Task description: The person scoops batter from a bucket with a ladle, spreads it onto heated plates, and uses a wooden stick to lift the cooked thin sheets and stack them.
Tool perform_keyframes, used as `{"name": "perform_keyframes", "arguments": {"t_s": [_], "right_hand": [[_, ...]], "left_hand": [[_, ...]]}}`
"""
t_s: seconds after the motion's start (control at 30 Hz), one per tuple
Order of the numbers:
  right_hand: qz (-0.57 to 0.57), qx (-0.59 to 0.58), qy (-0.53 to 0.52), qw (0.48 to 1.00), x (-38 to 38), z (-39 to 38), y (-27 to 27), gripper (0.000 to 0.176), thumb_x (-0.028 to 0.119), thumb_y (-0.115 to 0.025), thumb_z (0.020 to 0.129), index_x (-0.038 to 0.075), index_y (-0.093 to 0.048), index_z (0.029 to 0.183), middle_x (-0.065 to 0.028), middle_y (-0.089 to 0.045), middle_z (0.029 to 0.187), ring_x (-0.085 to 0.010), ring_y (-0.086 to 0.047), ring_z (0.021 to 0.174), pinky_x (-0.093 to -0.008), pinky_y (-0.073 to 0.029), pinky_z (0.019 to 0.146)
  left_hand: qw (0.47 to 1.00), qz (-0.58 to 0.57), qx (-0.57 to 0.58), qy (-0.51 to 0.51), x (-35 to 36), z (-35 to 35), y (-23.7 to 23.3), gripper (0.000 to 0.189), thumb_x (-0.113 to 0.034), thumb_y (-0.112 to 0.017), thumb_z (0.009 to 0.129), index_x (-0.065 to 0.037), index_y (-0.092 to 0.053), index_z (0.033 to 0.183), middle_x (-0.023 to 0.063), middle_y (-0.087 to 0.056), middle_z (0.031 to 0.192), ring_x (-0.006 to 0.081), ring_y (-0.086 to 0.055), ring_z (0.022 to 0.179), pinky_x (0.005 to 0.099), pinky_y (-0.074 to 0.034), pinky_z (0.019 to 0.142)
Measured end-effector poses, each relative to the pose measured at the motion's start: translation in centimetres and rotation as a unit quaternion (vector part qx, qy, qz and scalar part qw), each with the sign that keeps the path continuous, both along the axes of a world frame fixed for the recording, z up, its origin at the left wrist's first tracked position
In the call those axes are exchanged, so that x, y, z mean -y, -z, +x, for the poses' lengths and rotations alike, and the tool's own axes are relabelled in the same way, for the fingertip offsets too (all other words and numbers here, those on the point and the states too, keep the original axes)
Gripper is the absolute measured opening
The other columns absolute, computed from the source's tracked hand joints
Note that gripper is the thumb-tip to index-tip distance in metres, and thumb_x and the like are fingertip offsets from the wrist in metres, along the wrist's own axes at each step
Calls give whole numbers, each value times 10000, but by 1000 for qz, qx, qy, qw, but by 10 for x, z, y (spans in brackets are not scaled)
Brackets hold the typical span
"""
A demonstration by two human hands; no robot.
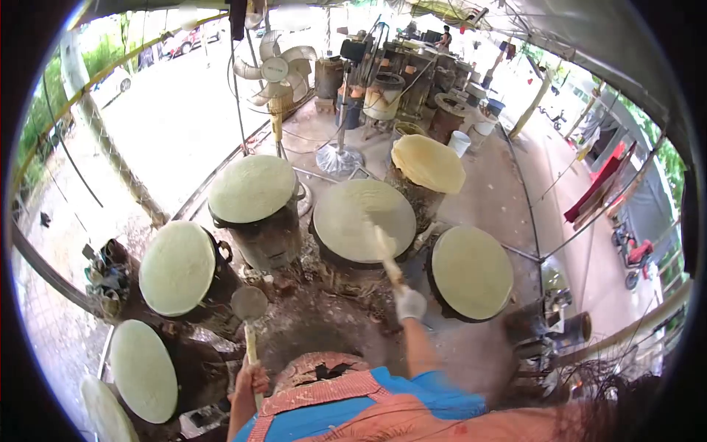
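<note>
My left hand (252, 379) is wrapped round the pale handle of a round metal ladle (249, 303), held low in front of me. My right hand (409, 302), in a whitish glove, grips a long pale wooden tool (384, 250). This tool reaches over the middle round pan (353, 210), which is coated with pale batter; its far end is blurred. To the right stands another coated pan (471, 272). On the left are more coated pans, one (252, 188) behind and another (177, 268) nearer. A thin yellowish round sheet (428, 163) lies behind the middle pan.
A fan (275, 70) and a stand with a plastic-wrapped base (339, 158) are beyond the pans. Drums and buckets (385, 96) fill the back, where a person (445, 38) is visible. Metal cylinders (571, 329) lie at the right.
</note>
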State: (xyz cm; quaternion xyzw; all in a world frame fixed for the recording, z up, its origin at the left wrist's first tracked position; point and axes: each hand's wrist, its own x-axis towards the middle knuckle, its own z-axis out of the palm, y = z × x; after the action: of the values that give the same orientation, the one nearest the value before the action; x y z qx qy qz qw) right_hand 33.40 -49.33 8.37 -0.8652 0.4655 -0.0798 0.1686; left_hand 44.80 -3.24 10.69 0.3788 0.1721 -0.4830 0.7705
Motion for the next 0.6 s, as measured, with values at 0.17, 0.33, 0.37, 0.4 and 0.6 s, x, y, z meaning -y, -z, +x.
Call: {"name": "perform_keyframes", "arguments": {"t_s": [0.17, 0.33, 0.37, 0.4, 0.6], "right_hand": [[-29, 178, 2, 984, 14, 52, 8, 269, 371, -546, 781, 130, -648, 845, -183, -605, 769, -374, -576, 732, -458, -435, 615], [-63, 105, -32, 992, 14, -8, 23, 362, 458, -512, 800, 125, -645, 750, -173, -592, 665, -357, -575, 620, -465, -443, 568], [-38, 53, -19, 998, 44, -15, 12, 406, 486, -462, 832, 137, -650, 742, -162, -584, 627, -364, -568, 576, -469, -428, 531], [41, 99, 8, 994, 70, -10, 8, 430, 497, -435, 847, 138, -655, 765, -166, -586, 641, -370, -570, 601, -462, -426, 535], [-38, 13, -109, 993, 38, 18, 10, 290, 329, -567, 773, 83, -646, 904, -162, -631, 834, -368, -581, 791, -441, -452, 694]], "left_hand": [[991, -79, -97, -50, 32, -8, -6, 165, -120, -472, 865, -157, -411, 1014, -39, -292, 549, 42, -248, 378, 211, -209, 311], [992, -94, -81, 25, 55, 11, -3, 102, -100, -470, 882, -101, -387, 941, -55, -283, 560, 25, -256, 412, 187, -212, 332], [993, -90, -72, 27, 65, 16, -5, 102, -100, -470, 882, -101, -387, 941, -55, -283, 560, 25, -256, 412, 187, -212, 332], [992, -91, -75, 40, 68, 16, -7, 90, -110, -474, 884, -89, -401, 934, -51, -295, 579, 27, -271, 435, 185, -229, 351], [972, 38, -230, -35, 130, 23, -39, 220, -131, -491, 857, -125, -362, 678, -37, -296, 495, 56, -263, 356, 199, -199, 300]]}}
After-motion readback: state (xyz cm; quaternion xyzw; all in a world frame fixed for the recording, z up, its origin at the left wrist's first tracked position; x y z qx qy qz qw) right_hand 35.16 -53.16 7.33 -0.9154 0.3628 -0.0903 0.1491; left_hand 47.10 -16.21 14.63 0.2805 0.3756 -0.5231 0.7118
